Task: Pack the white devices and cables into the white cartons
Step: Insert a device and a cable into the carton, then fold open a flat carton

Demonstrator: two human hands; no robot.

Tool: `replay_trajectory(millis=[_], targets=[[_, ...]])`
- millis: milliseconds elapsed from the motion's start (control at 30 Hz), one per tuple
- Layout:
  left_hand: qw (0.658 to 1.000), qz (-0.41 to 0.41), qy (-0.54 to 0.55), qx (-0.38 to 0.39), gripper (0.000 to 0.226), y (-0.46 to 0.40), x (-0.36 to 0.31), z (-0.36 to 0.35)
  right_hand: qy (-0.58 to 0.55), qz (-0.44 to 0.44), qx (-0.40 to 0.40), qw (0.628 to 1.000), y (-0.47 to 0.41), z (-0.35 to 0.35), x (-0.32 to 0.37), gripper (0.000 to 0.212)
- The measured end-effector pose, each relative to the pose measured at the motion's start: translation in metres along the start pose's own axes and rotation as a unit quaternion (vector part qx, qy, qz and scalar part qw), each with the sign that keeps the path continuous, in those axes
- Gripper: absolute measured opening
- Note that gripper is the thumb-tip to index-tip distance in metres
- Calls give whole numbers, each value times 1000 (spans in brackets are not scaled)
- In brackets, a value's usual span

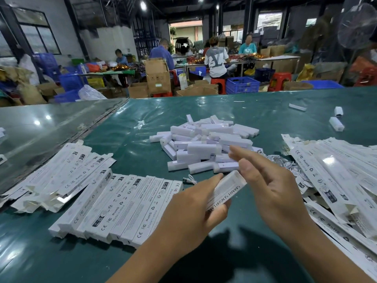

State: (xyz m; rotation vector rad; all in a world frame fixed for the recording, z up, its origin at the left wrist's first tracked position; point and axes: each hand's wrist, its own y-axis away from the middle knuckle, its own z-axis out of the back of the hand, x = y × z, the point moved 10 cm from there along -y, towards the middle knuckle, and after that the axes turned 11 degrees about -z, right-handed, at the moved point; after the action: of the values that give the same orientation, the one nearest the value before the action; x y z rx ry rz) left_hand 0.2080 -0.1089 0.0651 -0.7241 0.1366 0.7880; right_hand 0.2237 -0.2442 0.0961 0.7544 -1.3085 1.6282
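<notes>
My left hand grips a long white carton printed with black text, tilted up toward the right. My right hand is at the carton's upper end, thumb against its top edge and fingers stretched out above it. Behind the hands lies a heap of white devices. A pile of coiled white cables sits right of the heap, partly hidden by my right hand. One loose cable lies just left of the held carton. A row of filled cartons lies side by side at the left.
Flat empty cartons are stacked at the right, and more open ones at the far left. A few stray white devices lie at the back right of the green table. Other people work at tables in the background.
</notes>
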Motion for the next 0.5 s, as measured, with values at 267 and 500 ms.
replay_trajectory(millis=[267, 500], targets=[[990, -25, -74, 116, 45, 2, -19, -22, 196, 31, 181, 963, 12, -46, -5, 46], [992, -2, -122, 8, 56, -3, 10, 11, 62, -104, -23, 992, -13, -2, -37, 50]])
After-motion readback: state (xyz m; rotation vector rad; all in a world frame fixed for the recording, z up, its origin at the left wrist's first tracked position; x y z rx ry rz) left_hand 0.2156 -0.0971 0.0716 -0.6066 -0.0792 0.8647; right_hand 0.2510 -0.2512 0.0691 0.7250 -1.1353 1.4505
